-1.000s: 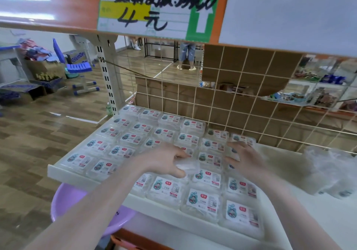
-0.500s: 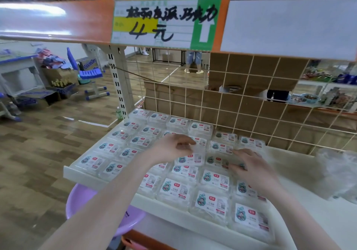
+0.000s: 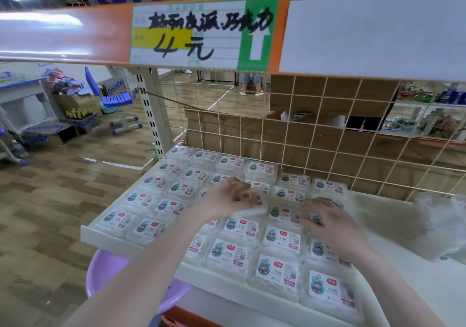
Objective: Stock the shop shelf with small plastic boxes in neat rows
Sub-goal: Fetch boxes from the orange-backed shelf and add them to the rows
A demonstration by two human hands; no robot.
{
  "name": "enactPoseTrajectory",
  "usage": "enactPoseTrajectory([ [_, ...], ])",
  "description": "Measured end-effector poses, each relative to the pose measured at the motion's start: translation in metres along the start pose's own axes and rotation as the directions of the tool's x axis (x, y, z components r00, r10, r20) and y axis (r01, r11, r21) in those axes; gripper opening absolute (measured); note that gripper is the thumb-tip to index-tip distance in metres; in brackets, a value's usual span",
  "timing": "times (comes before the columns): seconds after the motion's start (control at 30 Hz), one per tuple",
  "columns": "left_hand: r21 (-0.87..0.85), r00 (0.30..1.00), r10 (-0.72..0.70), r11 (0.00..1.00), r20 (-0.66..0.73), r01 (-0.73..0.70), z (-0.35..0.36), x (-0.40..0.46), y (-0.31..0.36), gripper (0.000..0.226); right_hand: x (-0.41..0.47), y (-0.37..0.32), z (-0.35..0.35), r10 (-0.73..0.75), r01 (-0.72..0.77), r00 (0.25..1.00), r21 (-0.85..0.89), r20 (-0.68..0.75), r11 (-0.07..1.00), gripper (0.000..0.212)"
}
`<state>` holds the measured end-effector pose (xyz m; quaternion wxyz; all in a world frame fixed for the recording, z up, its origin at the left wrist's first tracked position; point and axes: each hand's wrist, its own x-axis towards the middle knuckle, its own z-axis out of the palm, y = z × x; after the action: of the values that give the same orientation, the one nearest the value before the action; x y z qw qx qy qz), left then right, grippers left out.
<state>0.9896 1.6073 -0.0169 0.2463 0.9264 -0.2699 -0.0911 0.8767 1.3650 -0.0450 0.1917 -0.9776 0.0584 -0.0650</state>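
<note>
Small plastic boxes (image 3: 242,225) already fill most of the shelf (image 3: 227,283) in rows. The left hand (image 3: 227,198) grips one box; the right hand (image 3: 330,225) rests flat beside it. Space remains rightward.

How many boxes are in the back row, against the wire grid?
6 against the wire grid: four boxes from the left corner, then two to their right. None looks hidden.

Handwritten price label (image 3: 201,33) on upper shelf edge; lilac basin (image 3: 106,273) below; blue chair (image 3: 116,99) on wood floor (image 3: 50,188).
</note>
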Motion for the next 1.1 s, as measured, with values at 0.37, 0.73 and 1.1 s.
enactPoseTrajectory([
  [0.37, 0.177, 0.992, 0.042, 0.982, 0.117, -0.062, -0.001, 0.005, -0.004, 0.085, -0.001, -0.002, -0.003, 0.015, -0.015, 1.0, -0.002, 0.021, 1.0, 0.053],
  [0.73, 0.278, 0.992, 0.065, 0.956, 0.11, -0.093, -0.007, 0.004, 0.018, 0.028, -0.003, 0.003, 0.0, 0.013, -0.013, 1.0, -0.009, 0.003, 1.0, 0.051],
  [1.1, 0.119, 0.982, 0.181, 0.975, 0.059, -0.187, -0.01, 0.021, 0.039, 0.052, -0.016, 0.014, -0.011, 0.078, -0.081, 0.992, -0.024, -0.094, 0.996, 0.045],
])
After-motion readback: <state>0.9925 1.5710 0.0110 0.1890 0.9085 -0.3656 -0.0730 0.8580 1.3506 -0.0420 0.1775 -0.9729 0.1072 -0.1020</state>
